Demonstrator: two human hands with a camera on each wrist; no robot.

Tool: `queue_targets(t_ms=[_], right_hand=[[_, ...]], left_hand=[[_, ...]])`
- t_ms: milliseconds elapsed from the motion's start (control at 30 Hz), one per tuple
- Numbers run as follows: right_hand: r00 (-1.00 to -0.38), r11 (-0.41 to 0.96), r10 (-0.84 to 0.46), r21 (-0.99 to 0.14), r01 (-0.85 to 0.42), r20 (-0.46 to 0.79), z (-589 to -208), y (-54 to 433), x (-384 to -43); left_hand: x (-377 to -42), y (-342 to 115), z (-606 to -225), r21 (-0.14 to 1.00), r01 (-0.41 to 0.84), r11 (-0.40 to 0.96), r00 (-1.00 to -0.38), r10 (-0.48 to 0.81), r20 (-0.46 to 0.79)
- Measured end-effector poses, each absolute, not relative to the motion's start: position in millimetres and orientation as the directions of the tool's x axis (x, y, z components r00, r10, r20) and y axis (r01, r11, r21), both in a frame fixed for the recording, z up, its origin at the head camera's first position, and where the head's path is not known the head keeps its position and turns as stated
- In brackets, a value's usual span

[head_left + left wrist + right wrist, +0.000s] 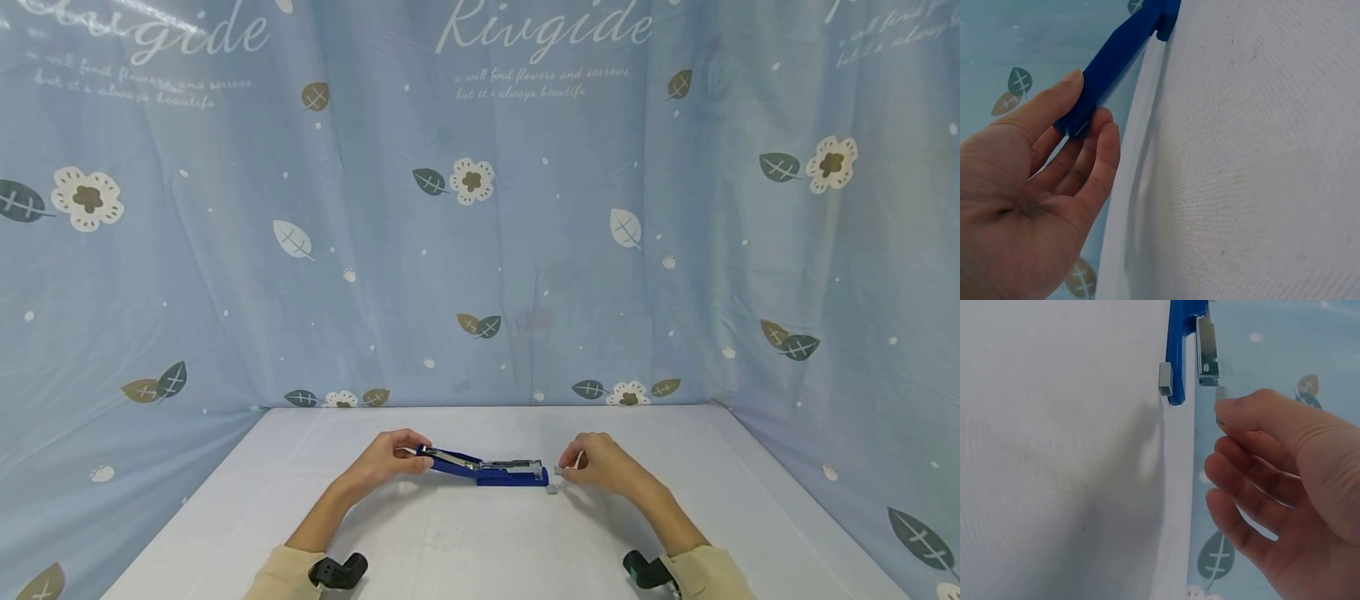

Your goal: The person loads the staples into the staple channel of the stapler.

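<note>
A blue stapler (pixel 513 480) sits on the white table with its top arm swung back to the left and its metal magazine (pixel 517 464) exposed. My left hand (pixel 390 457) holds the end of the raised arm, thumb on one side and fingers on the other. Just off the stapler's right end, my right hand (pixel 606 463) pinches a small grey strip of staples (pixel 1220 395) between thumb and index finger. In the right wrist view the strip is close to the magazine's metal end (pixel 1208 372). A second short staple strip (pixel 552 490) lies by the base's right end.
The white tabletop (pixel 465 550) reaches back to a blue curtain (pixel 390 275) printed with leaves and flowers, which also hangs along both sides. Black wrist devices (pixel 339 572) are worn at both beige sleeves (pixel 712 575).
</note>
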State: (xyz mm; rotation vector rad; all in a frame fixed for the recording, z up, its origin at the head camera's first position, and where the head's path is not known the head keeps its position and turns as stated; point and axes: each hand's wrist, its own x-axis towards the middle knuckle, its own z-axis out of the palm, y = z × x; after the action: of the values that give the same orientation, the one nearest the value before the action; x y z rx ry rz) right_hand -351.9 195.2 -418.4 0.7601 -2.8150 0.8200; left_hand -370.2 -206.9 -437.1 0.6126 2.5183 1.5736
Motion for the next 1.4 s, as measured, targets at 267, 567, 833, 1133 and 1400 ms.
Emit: queue_targets(t_ms=[267,567,833,1133,1400], right_hand=[[-0.868,0.726,-0.43,-0.477,-0.496,0.249,-420,192,-352],[-0.865,0.722,-0.432,-0.477,-0.502,0.256,-420,187,-353],[-0.874,0.724,-0.416,-0.491,-0.485,0.251,-418,182,-355],[-0.845,0.703,-0.456,-0.469,-0.534,0.28,-413,178,-362],[-0.835,0.674,-0.476,-0.496,-0.548,0.275,-417,173,-366]], left_hand=[[-370,-207,-437,0.888,0.278,0.366,-0.908,0.401,0.119],[-368,-208,-436,0.891,0.274,0.362,-0.91,0.399,0.118],[-369,-207,-436,0.889,0.278,0.365,-0.908,0.403,0.119],[-368,-207,-435,0.892,0.279,0.354,-0.906,0.404,0.123],[-370,-206,-437,0.896,0.267,0.355,-0.91,0.399,0.113]])
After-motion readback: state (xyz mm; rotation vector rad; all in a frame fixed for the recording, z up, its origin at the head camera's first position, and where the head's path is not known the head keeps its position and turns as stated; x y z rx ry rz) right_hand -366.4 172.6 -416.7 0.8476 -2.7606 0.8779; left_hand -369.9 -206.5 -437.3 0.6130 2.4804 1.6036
